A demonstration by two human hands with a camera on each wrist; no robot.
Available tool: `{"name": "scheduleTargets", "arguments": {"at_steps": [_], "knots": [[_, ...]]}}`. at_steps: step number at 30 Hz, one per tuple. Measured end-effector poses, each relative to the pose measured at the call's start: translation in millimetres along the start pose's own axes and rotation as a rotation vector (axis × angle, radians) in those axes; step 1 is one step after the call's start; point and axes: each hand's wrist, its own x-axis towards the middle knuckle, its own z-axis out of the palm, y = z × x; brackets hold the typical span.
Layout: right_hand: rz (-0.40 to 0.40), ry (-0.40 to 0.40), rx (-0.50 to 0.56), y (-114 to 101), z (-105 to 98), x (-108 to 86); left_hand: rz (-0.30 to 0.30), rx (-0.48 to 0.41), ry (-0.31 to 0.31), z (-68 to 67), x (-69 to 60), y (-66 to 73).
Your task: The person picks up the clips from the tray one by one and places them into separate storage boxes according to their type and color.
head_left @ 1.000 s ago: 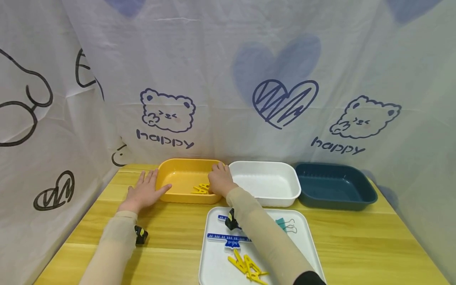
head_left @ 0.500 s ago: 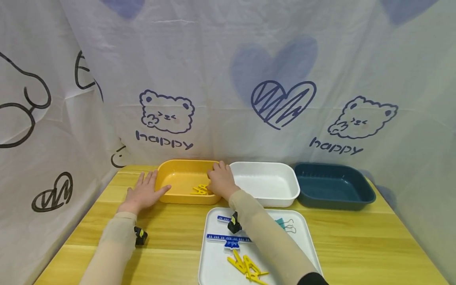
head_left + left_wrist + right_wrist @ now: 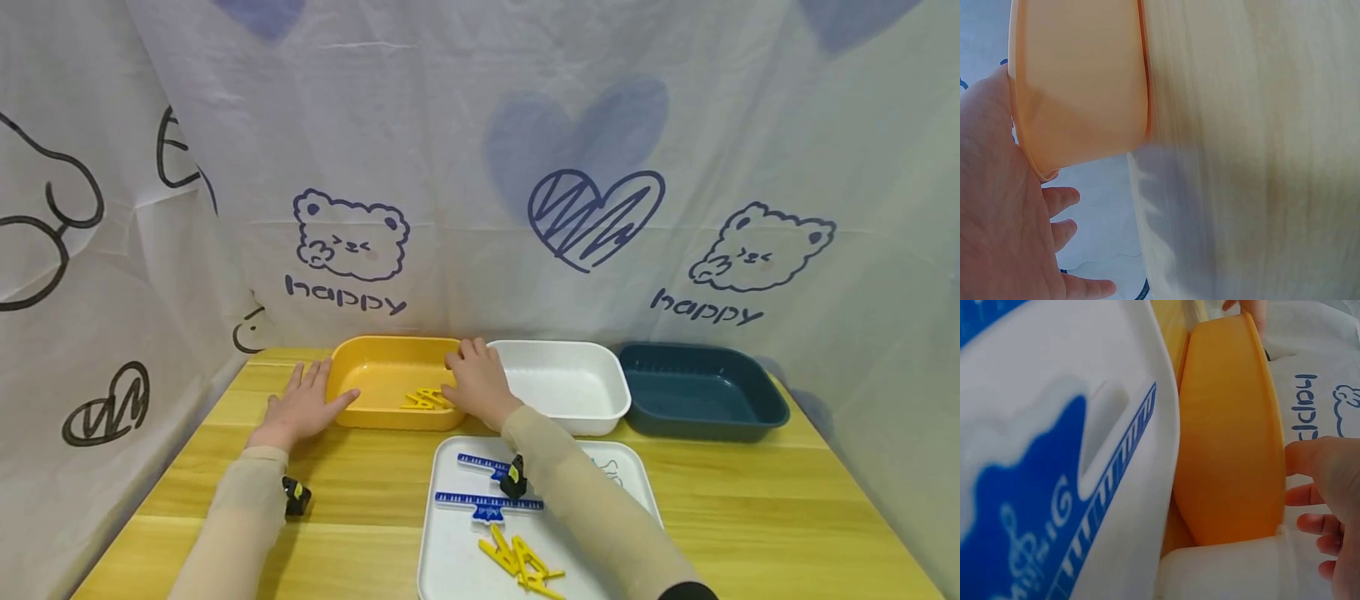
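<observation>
A yellow plastic bin (image 3: pixel 397 419) stands at the back left of the table, with several yellow pegs (image 3: pixel 422 401) in its right front part. My left hand (image 3: pixel 302 410) lies at the bin's left end, its fingers spread and straight and its thumb reaching over the rim. Over the bin's right end is my right hand (image 3: pixel 483 387), fingers loosely bent near the rim and the pegs. In the right wrist view its fingers (image 3: pixel 1307 495) are beside the bin's rim, and nothing shows in their grasp. Whether they touch the rim is hard to tell.
Right of the yellow bin stand a white bin (image 3: pixel 592 425) and a dark teal bin (image 3: pixel 705 430). Nearer lies a white tray (image 3: pixel 441 562) with blue ruler clips (image 3: pixel 489 505), more yellow pegs (image 3: pixel 521 562) and a binder clip (image 3: pixel 609 469) partly behind the right forearm. A printed cloth (image 3: pixel 465 275) hangs behind.
My right hand has shifted a little right and back from the pegs, uncovering more of them. Its forearm now covers more of the binder clip. The left hand has stayed put.
</observation>
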Motion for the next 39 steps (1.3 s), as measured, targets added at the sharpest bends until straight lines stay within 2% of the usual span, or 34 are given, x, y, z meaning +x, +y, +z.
{"name": "scheduleTargets", "arguments": {"at_steps": [5, 23, 33, 39], "knots": [[-0.005, 0.016, 0.047, 3, -11, -8.2, -0.003, -0.007, -0.002, -0.3, -1.2, 0.4], [-0.02, 0.033, 0.115, 10, -54, -48.4, -0.007, -0.014, -0.006, 3.4, 0.9, 0.0], [-0.028, 0.066, 0.153, 21, -64, -72.5, -0.007, -0.011, -0.002, 2.2, 1.0, -0.1], [0.005, 0.065, 0.195, 23, -69, -88.8, -0.01, -0.018, -0.007, 1.4, 1.0, -1.4]]}}
